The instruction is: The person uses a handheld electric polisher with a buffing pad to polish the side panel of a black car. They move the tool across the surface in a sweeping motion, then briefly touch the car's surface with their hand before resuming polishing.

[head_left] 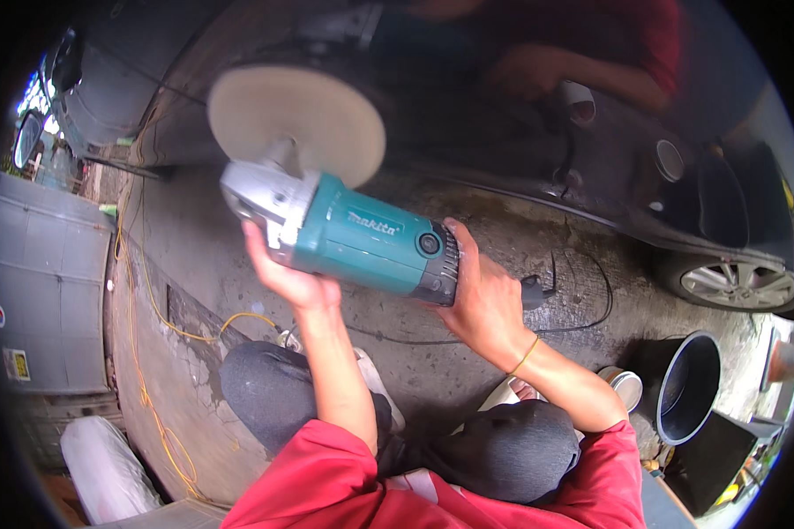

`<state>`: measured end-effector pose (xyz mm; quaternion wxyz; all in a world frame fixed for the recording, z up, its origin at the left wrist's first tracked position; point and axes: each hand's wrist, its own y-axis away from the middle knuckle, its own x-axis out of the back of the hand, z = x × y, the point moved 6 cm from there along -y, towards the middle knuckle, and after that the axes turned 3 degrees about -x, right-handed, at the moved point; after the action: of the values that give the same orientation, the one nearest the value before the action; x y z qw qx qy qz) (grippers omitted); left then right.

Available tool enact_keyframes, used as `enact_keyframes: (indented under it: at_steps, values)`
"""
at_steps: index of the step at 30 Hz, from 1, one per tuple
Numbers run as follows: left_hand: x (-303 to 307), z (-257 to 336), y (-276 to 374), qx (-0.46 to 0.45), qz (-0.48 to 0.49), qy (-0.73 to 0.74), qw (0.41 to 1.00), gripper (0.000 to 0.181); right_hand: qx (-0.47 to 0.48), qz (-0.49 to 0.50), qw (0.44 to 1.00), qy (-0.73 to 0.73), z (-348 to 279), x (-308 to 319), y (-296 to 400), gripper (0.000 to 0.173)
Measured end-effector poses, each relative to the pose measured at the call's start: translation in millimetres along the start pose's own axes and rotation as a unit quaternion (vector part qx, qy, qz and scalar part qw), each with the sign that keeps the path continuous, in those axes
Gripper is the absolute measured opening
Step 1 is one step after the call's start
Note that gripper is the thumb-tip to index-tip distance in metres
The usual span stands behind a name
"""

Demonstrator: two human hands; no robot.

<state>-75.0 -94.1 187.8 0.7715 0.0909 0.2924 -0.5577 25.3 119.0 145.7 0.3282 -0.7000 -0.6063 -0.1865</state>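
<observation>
A teal Makita angle polisher (370, 235) is held in both hands before the dark, glossy car body panel (463, 119). Its round cream pad (298, 119) looks smooth and blurred and faces the panel; full contact cannot be made out. My left hand (294, 274) supports the silver gear head (271, 198) from below, its thumb up along the side. Around the black rear end of the tool wraps my right hand (486, 294). A black power cord (403, 341) runs along the concrete floor below.
At right stand a car wheel (734, 284), a black bucket (688, 390) lying tilted and a round lidded tub (625, 387). Yellow extension cord (149, 397) trails over the floor at left, beside a grey panelled container (49, 284). A white-wrapped object (106, 469) is at lower left.
</observation>
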Motion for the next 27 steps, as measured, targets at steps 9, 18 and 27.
enact_keyframes:
  at_steps: [9,18,27]
  values:
    - [-0.9,-61.9,81.1,0.081,-0.001,-0.070,0.994,0.061,-0.105,-0.022,0.994,-0.005,70.3,2.3,68.2,0.100]
    - [-99.6,-15.0,125.3,-0.071,-0.229,-0.126,0.963,0.050,-0.125,0.166,0.964,-0.164,89.1,30.4,94.0,0.103]
    - [-7.9,-18.1,40.2,-0.020,-0.033,-0.082,0.996,0.059,-0.021,0.076,0.993,-0.091,54.7,-30.2,29.0,0.097]
